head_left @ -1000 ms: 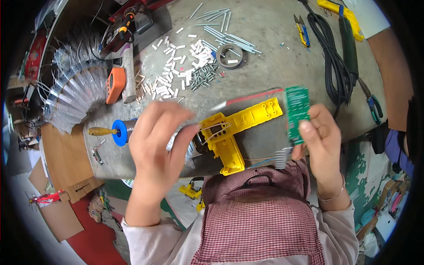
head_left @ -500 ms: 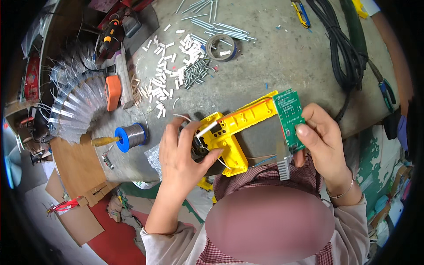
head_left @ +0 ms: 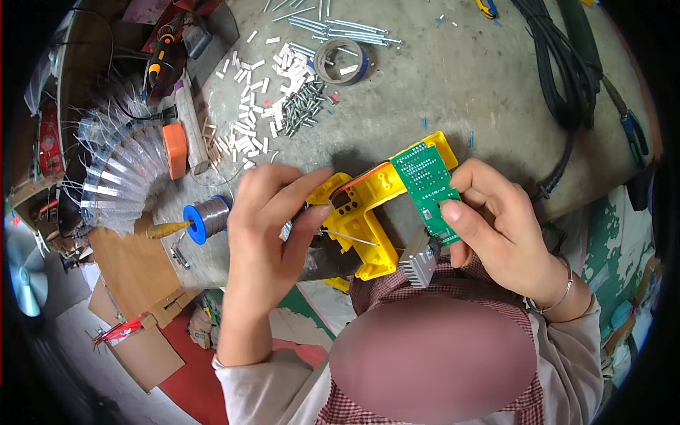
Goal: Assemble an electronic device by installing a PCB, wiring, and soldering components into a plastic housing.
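A green circuit board [head_left: 427,183] is pinched by its right edge between the thumb and fingers of my right hand [head_left: 499,223], solder side up. A grey finned heatsink [head_left: 418,262] is at its near end. The board overlaps the long arm of a yellow plastic housing [head_left: 375,191], an open half-shell with posts and ribs inside. Over the housing's left end, the fingers of my left hand [head_left: 273,219] are bent together; what they hold is hidden. Just right of these fingers, a thin white wire [head_left: 354,238] crosses the housing. A red wire [head_left: 361,177] runs along its arm.
White sleeves [head_left: 244,127], short screws [head_left: 303,106], long screws [head_left: 347,32] and a tape roll [head_left: 340,62] lie beyond the housing. At left are a solder spool [head_left: 207,219] and clear-wrapped strips [head_left: 124,173]. A black cable [head_left: 559,85] is coiled at right.
My left hand has lifted and shifted left from the housing, its fingers drawing together. My right hand has brought the board and heatsink left, over the housing's arm. The white sleeve there is now hidden.
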The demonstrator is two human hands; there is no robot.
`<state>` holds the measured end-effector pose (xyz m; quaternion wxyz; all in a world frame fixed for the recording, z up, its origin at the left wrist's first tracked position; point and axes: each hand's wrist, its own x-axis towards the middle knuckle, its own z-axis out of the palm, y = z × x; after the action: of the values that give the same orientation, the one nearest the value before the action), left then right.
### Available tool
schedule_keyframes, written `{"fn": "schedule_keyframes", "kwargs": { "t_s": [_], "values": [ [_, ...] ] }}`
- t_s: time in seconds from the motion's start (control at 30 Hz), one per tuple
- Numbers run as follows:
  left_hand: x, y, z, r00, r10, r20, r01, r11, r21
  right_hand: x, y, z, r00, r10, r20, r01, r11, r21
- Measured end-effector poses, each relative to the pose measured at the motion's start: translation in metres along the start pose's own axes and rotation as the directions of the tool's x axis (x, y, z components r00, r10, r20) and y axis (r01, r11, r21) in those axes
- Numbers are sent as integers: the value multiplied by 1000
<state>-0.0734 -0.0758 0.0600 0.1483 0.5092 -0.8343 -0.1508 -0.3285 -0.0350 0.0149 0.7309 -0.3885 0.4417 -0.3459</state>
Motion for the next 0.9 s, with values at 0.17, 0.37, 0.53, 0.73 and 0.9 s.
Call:
{"fn": "schedule_keyframes", "kwargs": {
  "t_s": [0.17, 0.37, 0.53, 0.73, 0.9],
  "values": [
    [21, -4, -1, 935, 36, 352, 75, 953, -295, -1, -6, 1, 1000, -20, 4, 20, 1000, 22],
    [30, 3, -1, 935, 77, 346, -61, 997, -56, 2, 16, -2, 985, -174, 18, 175, 976, -128],
    [33, 11, -3, 897, 53, 439, -110, 988, 107, 9, 24, 3, 896, -439, 64, 429, 820, -379],
    [34, 11, -6, 861, 38, 507, -175, 958, 226, 11, 39, 6, 875, -448, 184, 477, 733, -484],
    [37, 20, -8, 814, -47, 578, -126, 959, 255, 14, 45, 5, 846, -517, 126, 520, 754, -401]
  ]
}}
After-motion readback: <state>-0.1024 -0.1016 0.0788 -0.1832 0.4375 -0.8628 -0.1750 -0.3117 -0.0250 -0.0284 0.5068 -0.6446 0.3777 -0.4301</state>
